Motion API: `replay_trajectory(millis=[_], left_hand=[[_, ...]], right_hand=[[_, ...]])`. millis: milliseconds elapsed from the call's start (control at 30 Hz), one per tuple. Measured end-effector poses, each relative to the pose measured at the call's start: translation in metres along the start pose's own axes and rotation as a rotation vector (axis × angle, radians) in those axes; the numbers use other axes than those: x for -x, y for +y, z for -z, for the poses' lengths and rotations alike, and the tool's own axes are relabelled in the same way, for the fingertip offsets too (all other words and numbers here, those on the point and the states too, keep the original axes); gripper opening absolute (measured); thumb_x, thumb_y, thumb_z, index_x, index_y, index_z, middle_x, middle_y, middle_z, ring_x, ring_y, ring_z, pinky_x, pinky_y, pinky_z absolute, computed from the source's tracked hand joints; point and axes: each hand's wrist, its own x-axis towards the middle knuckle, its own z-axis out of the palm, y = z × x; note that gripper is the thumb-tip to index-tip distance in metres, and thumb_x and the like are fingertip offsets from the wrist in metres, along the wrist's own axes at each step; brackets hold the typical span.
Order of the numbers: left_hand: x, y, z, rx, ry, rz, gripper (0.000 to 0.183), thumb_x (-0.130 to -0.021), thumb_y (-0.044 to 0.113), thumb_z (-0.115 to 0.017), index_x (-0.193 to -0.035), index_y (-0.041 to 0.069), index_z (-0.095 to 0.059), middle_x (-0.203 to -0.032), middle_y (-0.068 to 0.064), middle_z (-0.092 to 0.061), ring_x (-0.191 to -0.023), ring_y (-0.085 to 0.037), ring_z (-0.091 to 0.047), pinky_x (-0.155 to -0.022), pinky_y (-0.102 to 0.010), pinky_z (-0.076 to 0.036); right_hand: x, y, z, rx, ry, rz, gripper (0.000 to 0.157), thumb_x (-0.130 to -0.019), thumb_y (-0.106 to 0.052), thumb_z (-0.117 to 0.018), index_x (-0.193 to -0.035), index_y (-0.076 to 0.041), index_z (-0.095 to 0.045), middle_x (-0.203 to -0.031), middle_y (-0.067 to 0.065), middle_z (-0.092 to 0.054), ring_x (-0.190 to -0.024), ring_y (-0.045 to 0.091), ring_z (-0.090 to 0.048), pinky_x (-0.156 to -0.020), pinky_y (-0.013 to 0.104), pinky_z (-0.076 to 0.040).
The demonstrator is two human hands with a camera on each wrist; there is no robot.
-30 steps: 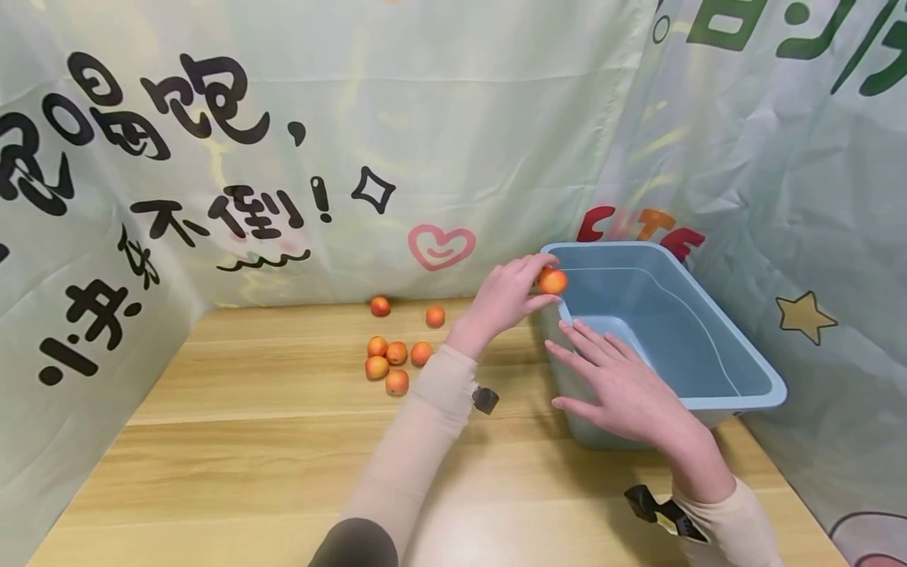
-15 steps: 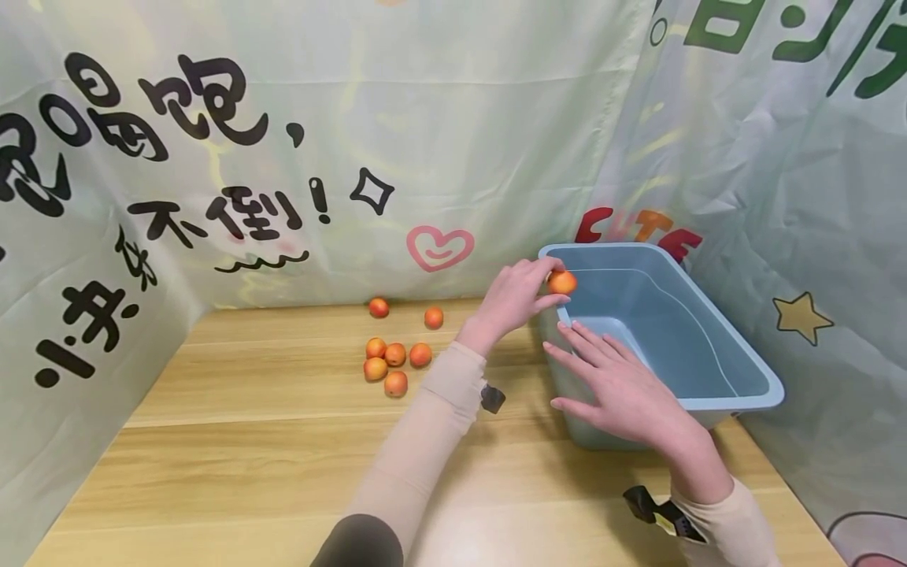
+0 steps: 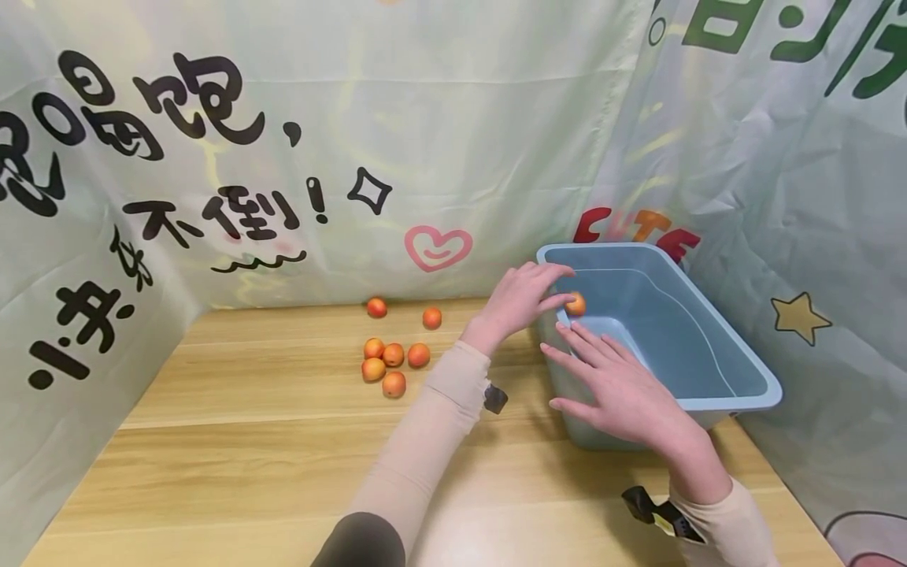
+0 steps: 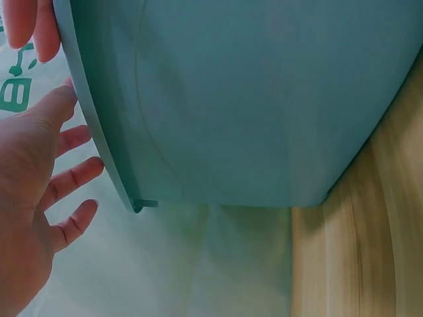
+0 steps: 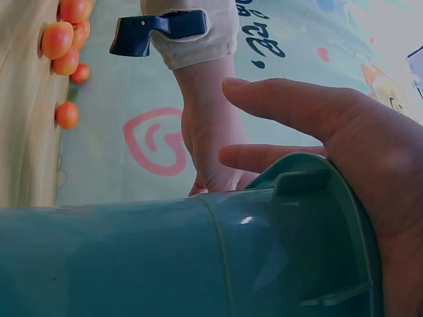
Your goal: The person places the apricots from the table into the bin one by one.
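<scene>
My left hand (image 3: 520, 303) is over the left rim of the blue-grey plastic tub (image 3: 723, 335), its fingers spread and nothing gripped. Just past its thumb, inside the tub, is a small round orange-red fruit (image 3: 577, 304), partly covered by that hand. In the left wrist view, fingertips of the left hand (image 4: 30, 178) are right at the rim. My right hand (image 3: 623, 386) rests at the tub's near left corner with straight, spread fingers. The right wrist view shows the right hand (image 5: 396, 158) lying along the rim. Part of the tub's inside is hidden behind the right hand.
Several more orange-red fruits (image 3: 394, 384) lie on the wooden table (image 3: 234, 457) left of the tub. Printed cloth walls (image 3: 340, 118) stand close behind and at both sides. The tub sits close to the right-hand cloth.
My left hand moved slightly right over the rim, then its fingers released the fruit. The fruit has dropped lower, inside the tub. The right hand has stayed in place.
</scene>
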Motion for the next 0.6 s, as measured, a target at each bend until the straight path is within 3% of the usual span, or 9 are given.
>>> replay_trajectory(millis=[333, 600], left_hand=[[0.01, -0.007, -0.001, -0.033, 0.028, -0.016, 0.046, -0.094, 0.051, -0.057, -0.132, 0.026, -0.057, -0.132, 0.01, -0.061, -0.116, -0.013, -0.057, -0.09, -0.03, -0.046], [0.027, -0.014, 0.001, -0.055, 0.105, -0.033, 0.04, -0.093, 0.046, -0.062, -0.125, 0.023, -0.063, -0.127, 0.007, -0.064, -0.116, -0.016, -0.058, -0.087, -0.033, -0.049]], right_hand=[[-0.001, -0.001, 0.001, -0.001, -0.011, -0.003, 0.074, -0.085, -0.052, -0.068, -0.148, -0.021, -0.043, -0.16, 0.012, -0.029, -0.147, 0.035, -0.028, -0.115, 0.056, -0.024], [-0.002, -0.002, 0.003, -0.015, -0.013, 0.001, 0.073, -0.086, -0.051, -0.067, -0.148, -0.022, -0.043, -0.159, 0.012, -0.03, -0.147, 0.035, -0.026, -0.115, 0.056, -0.024]])
